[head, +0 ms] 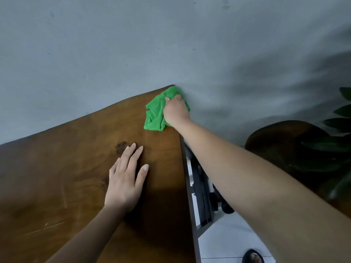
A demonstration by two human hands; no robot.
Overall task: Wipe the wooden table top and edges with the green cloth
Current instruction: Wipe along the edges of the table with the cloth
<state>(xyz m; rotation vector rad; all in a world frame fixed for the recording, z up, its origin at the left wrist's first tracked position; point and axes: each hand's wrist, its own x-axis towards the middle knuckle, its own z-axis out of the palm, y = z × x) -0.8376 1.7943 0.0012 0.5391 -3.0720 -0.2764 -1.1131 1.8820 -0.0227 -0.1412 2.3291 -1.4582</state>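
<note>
The right hand (175, 111) is gripping the bunched green cloth (157, 112) at the counter's (66, 168) far right corner; the left hand (125, 179) is resting open. Overreaching risks the cloth slipping off the edge.

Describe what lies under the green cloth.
The crumpled green cloth rests on the brown wooden table top at its far right corner, gripped by the right hand. The wood directly beneath is covered.
</note>
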